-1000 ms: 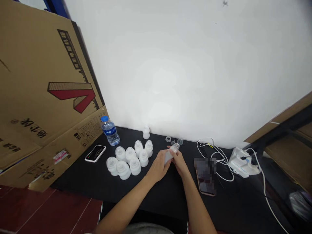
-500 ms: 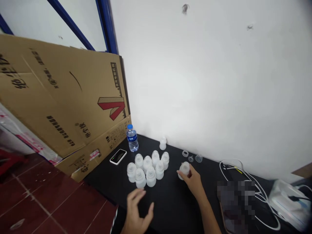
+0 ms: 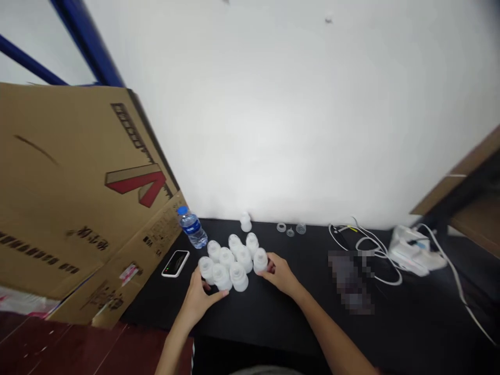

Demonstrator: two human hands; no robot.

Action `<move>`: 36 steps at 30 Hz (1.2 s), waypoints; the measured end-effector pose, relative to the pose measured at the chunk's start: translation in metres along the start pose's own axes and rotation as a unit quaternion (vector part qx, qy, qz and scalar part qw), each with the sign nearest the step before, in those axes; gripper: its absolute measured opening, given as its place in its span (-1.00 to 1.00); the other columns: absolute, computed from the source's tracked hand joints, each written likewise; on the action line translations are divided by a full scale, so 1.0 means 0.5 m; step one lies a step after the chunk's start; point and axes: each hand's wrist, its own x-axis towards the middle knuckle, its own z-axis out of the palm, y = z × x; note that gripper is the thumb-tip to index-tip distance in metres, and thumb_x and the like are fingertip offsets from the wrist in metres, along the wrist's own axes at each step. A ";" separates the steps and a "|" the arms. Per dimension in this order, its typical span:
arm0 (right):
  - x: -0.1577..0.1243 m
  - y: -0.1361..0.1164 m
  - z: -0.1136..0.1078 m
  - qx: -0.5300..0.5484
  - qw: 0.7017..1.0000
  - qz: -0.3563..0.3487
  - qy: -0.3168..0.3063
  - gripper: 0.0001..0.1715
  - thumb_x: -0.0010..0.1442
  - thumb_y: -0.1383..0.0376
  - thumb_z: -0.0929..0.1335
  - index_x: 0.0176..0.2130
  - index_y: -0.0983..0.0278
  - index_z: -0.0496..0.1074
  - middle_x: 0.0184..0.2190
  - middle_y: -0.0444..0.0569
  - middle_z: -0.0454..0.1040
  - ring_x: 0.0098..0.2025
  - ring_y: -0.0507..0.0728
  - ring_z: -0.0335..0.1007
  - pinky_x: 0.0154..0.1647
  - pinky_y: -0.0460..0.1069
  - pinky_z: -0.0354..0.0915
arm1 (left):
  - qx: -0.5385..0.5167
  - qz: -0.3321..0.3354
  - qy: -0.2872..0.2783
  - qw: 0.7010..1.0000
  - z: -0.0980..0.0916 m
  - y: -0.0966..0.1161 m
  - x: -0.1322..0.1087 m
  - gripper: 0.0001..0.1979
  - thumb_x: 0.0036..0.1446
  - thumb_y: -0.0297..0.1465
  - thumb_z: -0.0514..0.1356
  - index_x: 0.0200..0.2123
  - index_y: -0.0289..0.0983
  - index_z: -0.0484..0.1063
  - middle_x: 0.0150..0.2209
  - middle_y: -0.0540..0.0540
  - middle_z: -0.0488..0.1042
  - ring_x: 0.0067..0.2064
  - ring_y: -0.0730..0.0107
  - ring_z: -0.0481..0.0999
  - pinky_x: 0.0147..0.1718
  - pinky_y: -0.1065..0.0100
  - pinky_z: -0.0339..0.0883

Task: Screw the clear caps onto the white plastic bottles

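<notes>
Several small white bottles with clear domed tops stand in a tight cluster on the black table (image 3: pixel 281 312). At the cluster's right end, my right hand (image 3: pixel 278 272) has its fingers around a white bottle (image 3: pixel 260 259), which touches its neighbours. My left hand (image 3: pixel 199 296) rests against the near left side of the group, thumb and fingers spread around the outer bottles (image 3: pixel 221 277). One more white bottle (image 3: pixel 246 222) stands apart near the wall. Clear ring-like parts (image 3: pixel 281 227) and a small clear cap (image 3: pixel 300 228) lie behind, to the right.
A water bottle (image 3: pixel 192 227) and a white-edged phone (image 3: pixel 175 263) are at the left, beside a large cardboard box (image 3: pixel 78 198). To the right lie a blurred-out object (image 3: pixel 350 281), white cables (image 3: pixel 375 245) and a white device (image 3: pixel 414 250).
My right hand has brought its bottle left to the cluster. My left hand has moved up against the bottles. The view has turned to the right.
</notes>
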 end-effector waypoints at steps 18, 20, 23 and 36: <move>0.124 0.079 -0.157 -0.429 0.888 0.010 0.166 -0.42 0.39 0.39 0.29 0.35 0.23 0.42 0.27 0.29 0.40 0.22 0.43 0.31 0.30 0.30 0.27 | -0.020 -0.012 0.109 0.994 0.018 -0.004 -0.104 -0.31 -0.01 0.19 0.43 -0.06 -0.19 0.40 -0.25 0.03 0.37 -0.39 0.36 0.42 -0.35 0.25 0.49; 0.158 0.078 -0.151 -0.454 0.881 0.038 0.129 -0.43 0.40 0.39 0.30 0.34 0.18 0.41 0.13 0.27 0.47 0.15 0.40 0.35 0.19 0.23 0.32 | -0.016 -0.007 0.108 0.994 0.028 0.010 -0.124 -0.44 0.11 0.16 0.38 -0.19 -0.17 0.38 -0.32 0.04 0.34 -0.38 0.34 0.40 -0.34 0.27 0.45; 0.200 0.075 -0.147 -0.458 0.884 0.043 0.086 -0.48 0.37 0.47 0.30 0.23 0.15 0.50 0.02 0.19 0.50 0.03 0.32 0.41 0.05 0.12 0.34 | -0.018 0.018 0.111 0.994 0.037 0.029 -0.135 -0.55 0.25 0.09 0.30 -0.29 -0.15 0.34 -0.35 0.02 0.33 -0.34 0.29 0.42 -0.31 0.28 0.43; 0.048 0.056 -0.198 -0.381 0.924 0.011 -0.024 -0.67 0.38 0.49 0.31 -0.04 0.21 0.61 -0.13 0.01 0.51 -0.20 0.12 0.49 -0.07 -0.04 0.30 | -0.041 0.155 0.014 0.987 0.070 0.114 -0.177 -0.78 0.39 -0.18 0.26 -0.30 -0.13 0.47 -0.35 -0.07 0.46 -0.32 0.22 0.53 -0.35 0.24 0.48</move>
